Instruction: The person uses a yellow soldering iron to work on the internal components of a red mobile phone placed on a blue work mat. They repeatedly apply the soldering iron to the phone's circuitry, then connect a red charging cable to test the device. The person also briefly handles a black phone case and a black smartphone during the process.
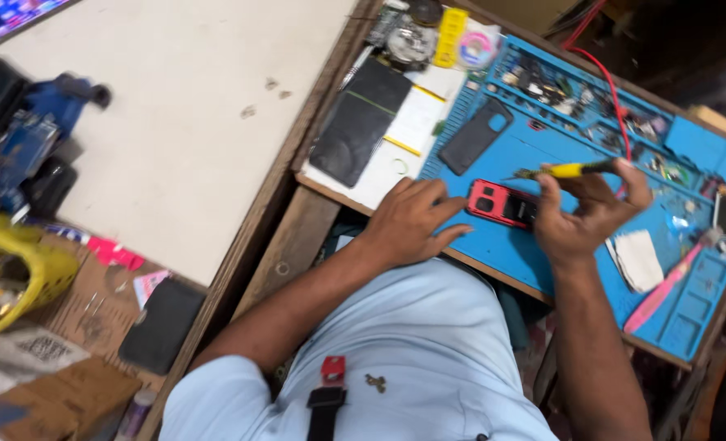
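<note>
On the blue mat (pixel 542 253), left hand (pixel 412 220) flat, open; right hand (pixel 583 216) pinches screwdriver (pixel 571 170).

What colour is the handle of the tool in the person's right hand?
Yellow, with a darker tip end; the screwdriver shows best in the head view, held in the right hand.

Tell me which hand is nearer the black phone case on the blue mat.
Left. The left hand rests just below the black case, fingers near its lower end. The right hand, holding a yellow screwdriver, sits farther off beyond the red phone.
</note>
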